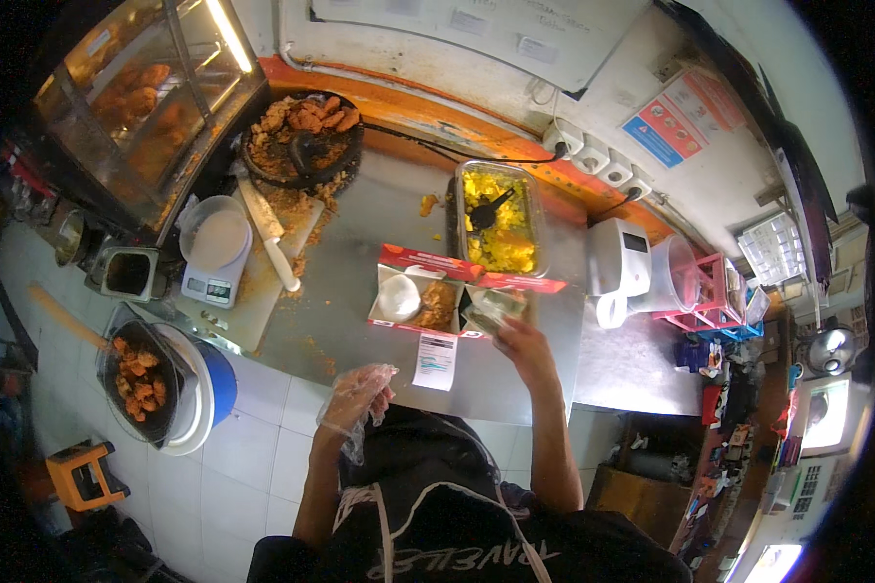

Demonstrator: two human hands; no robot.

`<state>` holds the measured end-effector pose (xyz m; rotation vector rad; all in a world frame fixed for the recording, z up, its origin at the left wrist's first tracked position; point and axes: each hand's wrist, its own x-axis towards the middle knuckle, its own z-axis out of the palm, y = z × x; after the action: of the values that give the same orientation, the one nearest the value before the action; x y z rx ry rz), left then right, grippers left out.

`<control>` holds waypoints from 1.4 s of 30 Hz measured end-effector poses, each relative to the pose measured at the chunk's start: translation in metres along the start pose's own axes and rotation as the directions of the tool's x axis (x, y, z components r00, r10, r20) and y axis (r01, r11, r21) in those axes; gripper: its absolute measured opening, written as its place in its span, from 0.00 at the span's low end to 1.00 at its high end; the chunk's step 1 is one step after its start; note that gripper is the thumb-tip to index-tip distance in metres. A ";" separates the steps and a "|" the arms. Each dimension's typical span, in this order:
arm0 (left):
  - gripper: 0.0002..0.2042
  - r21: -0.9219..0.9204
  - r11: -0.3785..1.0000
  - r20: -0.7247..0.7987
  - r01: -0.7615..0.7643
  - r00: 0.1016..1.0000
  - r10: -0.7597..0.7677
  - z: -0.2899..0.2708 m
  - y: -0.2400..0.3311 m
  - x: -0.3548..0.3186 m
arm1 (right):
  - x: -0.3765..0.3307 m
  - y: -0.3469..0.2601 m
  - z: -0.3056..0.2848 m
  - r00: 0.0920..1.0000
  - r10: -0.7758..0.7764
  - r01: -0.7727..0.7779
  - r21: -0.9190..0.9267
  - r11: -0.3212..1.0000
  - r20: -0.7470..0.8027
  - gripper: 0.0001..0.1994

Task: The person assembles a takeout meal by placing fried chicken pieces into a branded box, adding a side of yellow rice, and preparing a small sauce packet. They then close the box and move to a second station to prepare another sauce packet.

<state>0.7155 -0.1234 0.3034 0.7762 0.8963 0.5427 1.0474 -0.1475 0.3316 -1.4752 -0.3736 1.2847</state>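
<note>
On the steel counter stands an open red-and-white cardboard meal box [428,258]. In its left part lie a white rounded portion [398,298], which looks like wrapped rice, and a piece of fried chicken [437,304]. A small clear plastic packet [494,307] with pale greenish contents is at the box's right part. My bare right hand [525,352] reaches over the box's front right corner, fingers closed at this packet. My left hand [356,400], in a loose clear plastic glove, hovers by the counter's front edge, fingers curled in with nothing visible in them. A printed paper slip [436,361] lies before the box.
Behind the box sits a clear tub [540,225] of yellow food with a black scoop [491,209]. A knife [267,233], kitchen scale [212,277] and black pan of fried chicken [301,141] stand left, near a lit display case [146,107]. A white dispenser [620,257] stands right.
</note>
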 end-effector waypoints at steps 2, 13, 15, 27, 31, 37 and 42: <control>0.15 -0.005 0.999 -0.010 -0.037 0.999 0.037 -0.011 -0.003 0.008 | 0.014 0.007 0.030 0.998 0.029 -0.033 0.058 0.998 0.058 0.19; 0.14 0.136 0.983 -0.297 -0.120 0.942 0.156 -0.029 0.014 0.078 | 0.050 0.034 0.095 0.940 -0.299 0.299 -0.819 0.491 0.164 0.12; 0.15 0.158 0.980 -0.295 -0.119 0.942 0.162 -0.019 0.021 0.072 | 0.021 -0.011 0.069 0.954 -0.069 0.261 -0.694 0.671 0.292 0.13; 0.15 0.021 0.937 -0.351 -0.349 0.875 0.334 0.074 0.137 0.034 | 0.293 -0.121 0.002 0.669 -0.116 0.300 -0.410 -0.862 0.734 0.14; 0.18 0.100 0.943 -0.345 -0.316 0.878 0.331 0.086 0.183 0.066 | 0.312 -0.110 -0.012 0.551 -0.102 0.350 -0.340 -0.873 0.828 0.15; 0.22 0.129 0.940 -0.196 -0.315 0.921 0.335 0.092 0.206 0.147 | 0.312 -0.120 0.004 0.512 0.027 0.448 -0.240 -0.861 0.858 0.21; 0.22 0.160 0.952 -0.039 -0.263 0.961 0.272 0.095 0.216 0.223 | 0.317 -0.130 0.004 0.470 0.122 0.481 -0.138 -0.866 0.874 0.26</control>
<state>0.8914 0.1304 0.4030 1.0349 0.9017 0.7454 1.2111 0.1501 0.2831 -1.4223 -3.1499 -0.6493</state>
